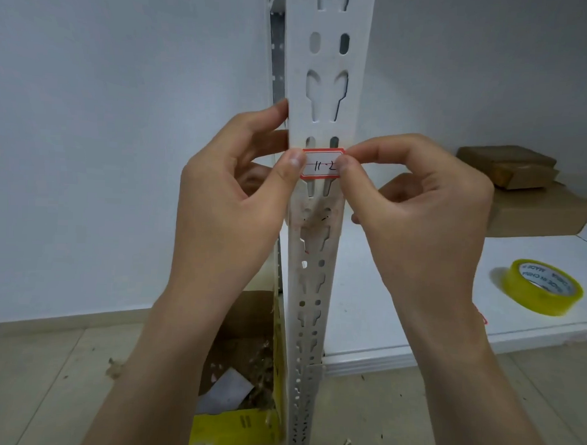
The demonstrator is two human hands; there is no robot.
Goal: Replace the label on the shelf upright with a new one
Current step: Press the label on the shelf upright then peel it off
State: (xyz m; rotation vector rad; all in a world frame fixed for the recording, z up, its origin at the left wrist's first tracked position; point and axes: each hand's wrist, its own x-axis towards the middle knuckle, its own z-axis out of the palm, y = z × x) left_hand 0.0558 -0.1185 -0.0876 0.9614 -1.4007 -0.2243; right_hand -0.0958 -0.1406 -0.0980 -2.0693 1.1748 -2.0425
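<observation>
I am getting soft, even indoor light with a cool cast, and nothing is blowing out. The wall (121,149) is reading flat and pale. A faint shadow is sitting left of the tape roll (542,287) on the shelf (415,309). The wide lens is bending the upright (323,90), which is narrowing downward. The frame is looking slightly smeared, and the boxes (507,166) are showing little detail.
</observation>
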